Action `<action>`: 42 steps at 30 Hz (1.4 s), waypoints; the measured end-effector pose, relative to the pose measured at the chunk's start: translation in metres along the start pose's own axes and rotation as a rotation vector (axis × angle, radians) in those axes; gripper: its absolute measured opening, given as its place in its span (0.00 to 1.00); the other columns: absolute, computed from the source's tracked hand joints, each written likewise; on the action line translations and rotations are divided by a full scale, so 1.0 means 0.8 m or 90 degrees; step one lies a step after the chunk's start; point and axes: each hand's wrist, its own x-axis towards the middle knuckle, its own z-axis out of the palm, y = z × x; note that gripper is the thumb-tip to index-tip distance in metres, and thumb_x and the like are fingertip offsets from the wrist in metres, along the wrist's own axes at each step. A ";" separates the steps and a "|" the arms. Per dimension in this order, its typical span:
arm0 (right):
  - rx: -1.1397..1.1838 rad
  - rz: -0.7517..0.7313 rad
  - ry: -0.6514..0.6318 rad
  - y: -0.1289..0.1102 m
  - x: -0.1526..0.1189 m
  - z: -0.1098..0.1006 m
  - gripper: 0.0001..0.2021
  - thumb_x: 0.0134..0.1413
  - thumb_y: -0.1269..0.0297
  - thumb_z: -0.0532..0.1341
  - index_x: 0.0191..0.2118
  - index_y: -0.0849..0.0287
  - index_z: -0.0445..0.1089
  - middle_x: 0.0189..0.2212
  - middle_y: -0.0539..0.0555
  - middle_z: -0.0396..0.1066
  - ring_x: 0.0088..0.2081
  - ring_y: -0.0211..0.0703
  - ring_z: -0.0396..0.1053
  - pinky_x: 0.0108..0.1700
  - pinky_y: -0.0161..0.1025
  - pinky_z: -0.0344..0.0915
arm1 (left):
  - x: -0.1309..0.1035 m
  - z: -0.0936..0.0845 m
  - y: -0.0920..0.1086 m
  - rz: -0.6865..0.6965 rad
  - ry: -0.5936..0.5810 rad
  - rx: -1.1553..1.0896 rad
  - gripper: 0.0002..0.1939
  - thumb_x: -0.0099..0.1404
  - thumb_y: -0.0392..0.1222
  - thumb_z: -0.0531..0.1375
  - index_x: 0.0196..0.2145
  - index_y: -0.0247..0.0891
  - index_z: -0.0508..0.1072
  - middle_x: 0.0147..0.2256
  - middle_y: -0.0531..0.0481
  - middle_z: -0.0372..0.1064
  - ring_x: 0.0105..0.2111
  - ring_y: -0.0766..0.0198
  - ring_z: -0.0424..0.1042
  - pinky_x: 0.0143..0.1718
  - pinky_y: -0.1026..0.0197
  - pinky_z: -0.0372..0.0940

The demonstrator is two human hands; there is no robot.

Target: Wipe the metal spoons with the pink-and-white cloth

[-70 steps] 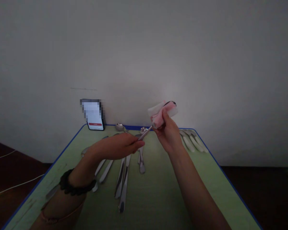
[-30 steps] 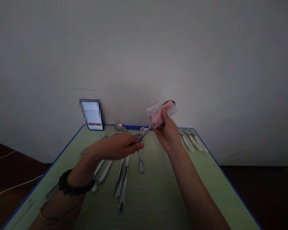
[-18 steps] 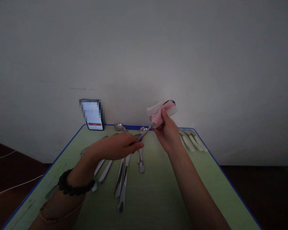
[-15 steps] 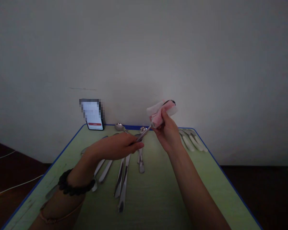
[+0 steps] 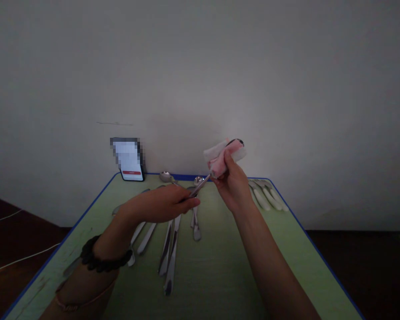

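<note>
My left hand [image 5: 165,203] is closed around the handle end of a metal spoon [image 5: 202,184], which slants up to the right. In my right hand [image 5: 233,182] a pink and white cloth [image 5: 222,162] is pinched round the spoon's upper part. A dark rounded end shows past the cloth's top edge; the rest of that part is covered. Below my left hand lie several table knives [image 5: 171,266] and, further right, a spoon [image 5: 196,226] with its handle toward me. Another spoon [image 5: 166,177] rests near the table's back edge.
A phone [image 5: 130,162] with a lit screen leans on the wall at the back left. Several white-handled forks [image 5: 270,198] lie at the back right of the green table [image 5: 220,266], which has a blue edge. Other cutlery [image 5: 147,238] is partly hidden under my left arm.
</note>
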 end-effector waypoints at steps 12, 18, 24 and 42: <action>0.006 0.004 0.012 -0.001 -0.001 0.001 0.14 0.39 0.54 0.66 0.27 0.59 0.68 0.20 0.47 0.71 0.20 0.32 0.63 0.19 0.30 0.56 | 0.000 -0.001 0.003 0.000 -0.001 0.012 0.21 0.67 0.54 0.43 0.24 0.37 0.61 0.22 0.54 0.58 0.21 0.68 0.58 0.21 0.66 0.52; 0.004 0.002 0.014 -0.001 -0.001 0.001 0.14 0.39 0.54 0.66 0.27 0.59 0.68 0.20 0.47 0.71 0.20 0.32 0.63 0.19 0.30 0.56 | 0.000 -0.001 0.001 0.011 -0.003 0.000 0.21 0.67 0.53 0.44 0.24 0.37 0.61 0.21 0.54 0.57 0.21 0.68 0.57 0.20 0.66 0.52; 0.006 0.003 0.013 -0.002 -0.001 0.002 0.14 0.39 0.54 0.66 0.26 0.59 0.67 0.20 0.47 0.71 0.19 0.32 0.63 0.18 0.30 0.55 | 0.000 0.000 0.001 0.002 -0.001 -0.004 0.21 0.66 0.54 0.44 0.24 0.37 0.61 0.22 0.54 0.58 0.21 0.67 0.58 0.21 0.65 0.51; 0.020 0.002 0.001 -0.001 0.000 0.001 0.14 0.38 0.55 0.67 0.27 0.60 0.67 0.21 0.47 0.71 0.20 0.31 0.64 0.19 0.29 0.56 | 0.000 0.000 0.000 0.003 -0.003 0.011 0.21 0.67 0.53 0.44 0.25 0.37 0.62 0.22 0.53 0.60 0.22 0.67 0.60 0.22 0.65 0.52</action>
